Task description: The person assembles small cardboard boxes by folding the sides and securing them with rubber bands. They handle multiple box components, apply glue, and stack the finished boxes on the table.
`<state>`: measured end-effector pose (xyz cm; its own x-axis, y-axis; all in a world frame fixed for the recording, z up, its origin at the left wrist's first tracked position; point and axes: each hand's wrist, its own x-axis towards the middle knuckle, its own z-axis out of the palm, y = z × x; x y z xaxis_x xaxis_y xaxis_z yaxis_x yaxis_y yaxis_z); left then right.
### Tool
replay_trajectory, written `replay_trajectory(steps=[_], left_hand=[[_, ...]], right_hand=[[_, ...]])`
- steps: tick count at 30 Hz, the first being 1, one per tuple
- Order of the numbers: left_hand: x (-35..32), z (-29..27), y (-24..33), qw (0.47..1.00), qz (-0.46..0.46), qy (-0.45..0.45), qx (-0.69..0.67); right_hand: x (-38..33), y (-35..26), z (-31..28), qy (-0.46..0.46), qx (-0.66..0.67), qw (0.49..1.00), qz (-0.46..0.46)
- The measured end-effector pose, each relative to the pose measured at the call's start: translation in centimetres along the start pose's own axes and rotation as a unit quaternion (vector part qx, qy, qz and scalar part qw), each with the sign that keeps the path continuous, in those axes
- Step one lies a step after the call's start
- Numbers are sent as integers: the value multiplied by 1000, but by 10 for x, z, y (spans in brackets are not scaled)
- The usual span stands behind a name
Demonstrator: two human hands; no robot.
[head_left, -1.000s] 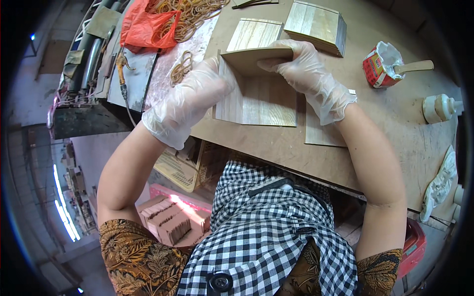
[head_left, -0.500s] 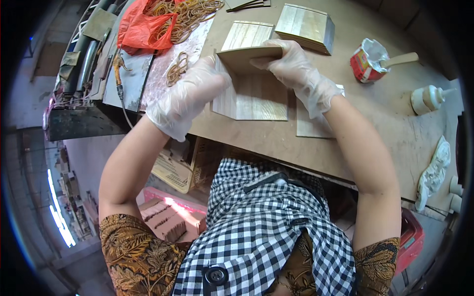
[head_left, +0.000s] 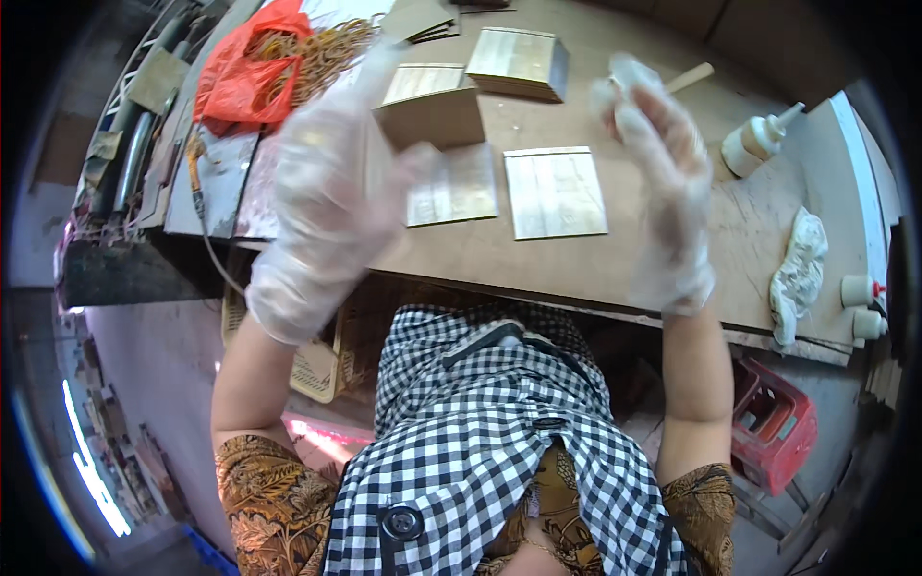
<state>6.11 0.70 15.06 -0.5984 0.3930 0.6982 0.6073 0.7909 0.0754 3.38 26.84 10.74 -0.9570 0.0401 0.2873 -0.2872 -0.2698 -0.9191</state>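
Note:
My left hand (head_left: 331, 197), in a thin clear glove and smeared by motion, is at the left side of a partly assembled wooden box (head_left: 451, 187). A brown panel (head_left: 434, 117) stands upright across the box's far side. My hand covers its left side, so contact there cannot be made out. My right hand (head_left: 667, 182), gloved and blurred too, is raised over the table to the right. Its fingers look bent, but what they hold, if anything, is unclear. Between the hands lies a flat pale wooden panel (head_left: 555, 192). Past my right fingers a wooden handle (head_left: 690, 77) sticks out.
Stacked wooden panels (head_left: 519, 62) lie farther back. A red plastic bag (head_left: 248, 82) and rubber bands (head_left: 322, 58) are at the far left. A white squeeze bottle (head_left: 759, 144) and crumpled white glove (head_left: 799, 274) lie at right. A red stool (head_left: 776, 427) stands below the table (head_left: 538, 264).
My right hand has let go of the brown panel and moved right, over where the red glue tub stood. The left hand has turned upward, and the view has shifted right.

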Motion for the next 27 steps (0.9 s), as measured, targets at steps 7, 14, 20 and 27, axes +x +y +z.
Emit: replay_trajectory(steps=[7, 14, 20, 27], left_hand=[[12, 103, 54, 917, -52, -381, -104], [32, 124, 43, 860, -67, -481, -157], [24, 120, 43, 895, -55, -405, -177], [3, 100, 56, 948, -23, -144, -281]], right_hand=[[-116, 22, -35, 87, 5, 980, 176], [-138, 23, -38, 121, 87, 955, 255], [-128, 19, -17, 122, 122, 923, 345], [-110, 29, 3, 93, 189, 948, 238]])
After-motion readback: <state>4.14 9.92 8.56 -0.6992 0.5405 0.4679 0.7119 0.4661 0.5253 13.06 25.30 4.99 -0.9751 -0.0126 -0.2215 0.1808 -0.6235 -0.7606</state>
